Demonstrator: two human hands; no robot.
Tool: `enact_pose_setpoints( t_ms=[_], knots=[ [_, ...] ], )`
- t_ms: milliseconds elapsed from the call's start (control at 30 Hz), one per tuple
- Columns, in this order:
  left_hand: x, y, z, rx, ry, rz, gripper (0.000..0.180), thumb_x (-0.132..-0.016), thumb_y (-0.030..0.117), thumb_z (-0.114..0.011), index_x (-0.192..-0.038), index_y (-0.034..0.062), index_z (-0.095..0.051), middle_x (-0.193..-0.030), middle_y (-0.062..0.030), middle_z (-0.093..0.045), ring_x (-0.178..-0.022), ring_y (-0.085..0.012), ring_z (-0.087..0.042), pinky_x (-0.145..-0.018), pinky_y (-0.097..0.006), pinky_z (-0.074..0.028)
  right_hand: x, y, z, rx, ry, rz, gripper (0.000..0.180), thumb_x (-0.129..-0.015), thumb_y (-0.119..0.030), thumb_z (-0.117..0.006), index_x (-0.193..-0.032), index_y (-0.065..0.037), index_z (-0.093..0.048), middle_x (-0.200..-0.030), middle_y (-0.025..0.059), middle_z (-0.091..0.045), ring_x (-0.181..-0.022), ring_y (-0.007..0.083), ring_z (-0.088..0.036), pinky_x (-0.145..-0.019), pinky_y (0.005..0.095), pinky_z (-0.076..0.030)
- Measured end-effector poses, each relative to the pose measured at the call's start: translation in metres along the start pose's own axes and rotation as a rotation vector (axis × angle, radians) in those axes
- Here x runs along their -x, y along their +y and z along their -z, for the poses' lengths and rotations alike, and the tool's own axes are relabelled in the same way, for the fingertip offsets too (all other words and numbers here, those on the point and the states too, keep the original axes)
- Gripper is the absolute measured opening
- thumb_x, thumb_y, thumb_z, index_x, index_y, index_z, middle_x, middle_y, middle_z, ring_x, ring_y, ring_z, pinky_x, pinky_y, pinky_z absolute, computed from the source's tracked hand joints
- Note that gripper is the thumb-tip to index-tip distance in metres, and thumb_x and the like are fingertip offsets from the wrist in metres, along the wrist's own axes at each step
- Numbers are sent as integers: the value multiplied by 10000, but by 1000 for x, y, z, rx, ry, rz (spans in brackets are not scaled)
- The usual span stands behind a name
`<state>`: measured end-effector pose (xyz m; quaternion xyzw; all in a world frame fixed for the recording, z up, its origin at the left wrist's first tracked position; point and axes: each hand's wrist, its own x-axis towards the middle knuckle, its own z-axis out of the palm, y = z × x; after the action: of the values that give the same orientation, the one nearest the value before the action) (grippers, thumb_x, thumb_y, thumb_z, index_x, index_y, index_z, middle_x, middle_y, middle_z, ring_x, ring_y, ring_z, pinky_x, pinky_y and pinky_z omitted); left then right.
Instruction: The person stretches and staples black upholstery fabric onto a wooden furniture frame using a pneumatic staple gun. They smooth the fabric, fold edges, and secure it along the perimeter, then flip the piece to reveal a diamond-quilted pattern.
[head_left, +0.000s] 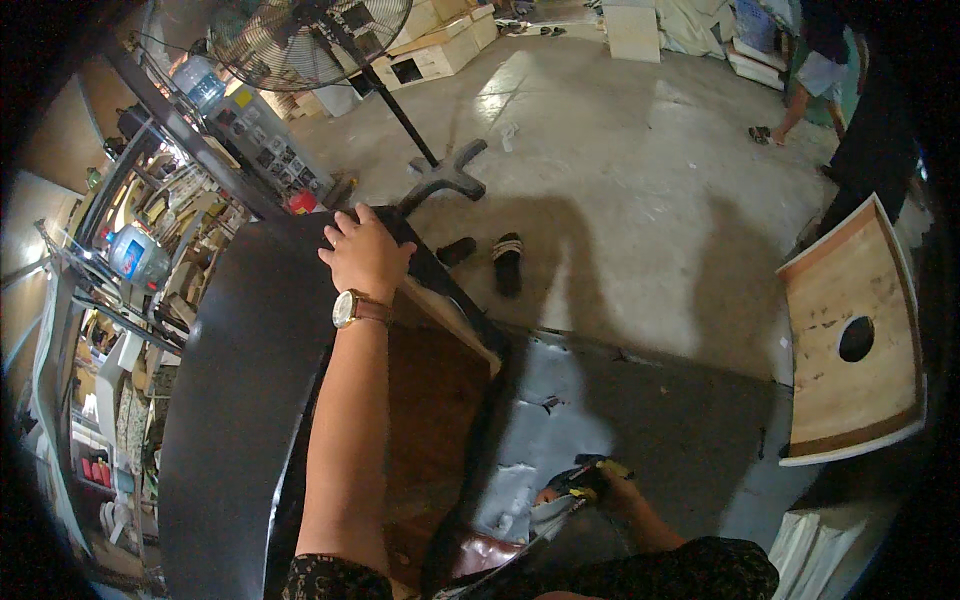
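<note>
My left hand (365, 258) lies with fingers spread on the upper edge of a large black-covered furniture piece (240, 350). A watch with a brown strap (360, 308) is on that wrist. The piece has an open hollow with a brown wooden inside (430, 400). Lower right of it, my right hand (618, 488) is closed round a dark hand tool with yellow and orange parts (570, 490). Its exact kind is not clear in the shadow. Beneath the tool a grey, shiny padded sheet (530, 440) is spread, with a reddish-brown glossy patch (485, 553) near my body.
A standing fan (440, 175) is beyond the piece, with sandals (507, 265) on the floor. A wooden panel with a round hole (855, 340) stands at right. Cluttered shelves (120, 370) and water bottles (138, 255) line the left. Another person's leg (797, 110) shows far right.
</note>
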<state>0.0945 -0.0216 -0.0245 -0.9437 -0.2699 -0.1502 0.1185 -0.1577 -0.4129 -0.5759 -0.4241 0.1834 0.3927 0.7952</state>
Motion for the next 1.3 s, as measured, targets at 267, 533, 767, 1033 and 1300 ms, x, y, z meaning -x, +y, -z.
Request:
enact_pose_setpoints(
  t_ms=[267, 533, 767, 1033, 1300],
  knots=[
    [-1, 0, -2, -40, 11, 10, 1007, -811, 492, -874, -1589, 69, -395, -1600, -242, -446, -1458, -489, -450, -1144, -642, -421, -7, -46, -93, 560, 36, 564, 189, -956, -224, -705, -1061, -71, -669, -1034, 71, -702, -986, 280, -671, -903, 468, -575],
    [2, 2, 4, 4, 11, -1, 992, -778, 461, -910, -1557, 62, -443, -1611, -243, -442, -1471, -480, -443, -1152, -659, -407, -8, -273, -320, -179, -229, 566, 293, -1001, -344, -735, -1135, -91, -676, -844, 6, -638, -632, 110, -557, -524, 306, -422],
    [2, 1, 3, 2, 20, -6, 1004, -763, 458, -921, -1552, 57, -448, -1601, -234, -459, -1472, -474, -447, -1149, -658, -411, 18, -383, -429, 212, -361, 701, 316, -984, -356, -755, -1118, -75, -705, -667, -8, -597, -530, 93, -547, -492, 291, -456],
    [-1, 0, -12, -56, 105, -3, 868, -810, 364, -878, -1519, 55, -486, -1586, -239, -478, -1455, -475, -472, -1127, -667, -422, -2, -393, -452, 432, -389, 680, 283, -1002, -329, -722, -1096, -69, -663, -830, -14, -622, -561, 90, -560, -493, 295, -467],
    [-7, -6, -34, -123, 175, 11, 845, -864, 269, -809, -1582, 66, -411, -1595, -236, -466, -1450, -479, -478, -1120, -665, -433, -7, -366, -436, 424, -408, 616, 259, -1003, -338, -722, -1087, -100, -661, -807, -37, -599, -597, 80, -547, -552, 280, -459]
  ],
)
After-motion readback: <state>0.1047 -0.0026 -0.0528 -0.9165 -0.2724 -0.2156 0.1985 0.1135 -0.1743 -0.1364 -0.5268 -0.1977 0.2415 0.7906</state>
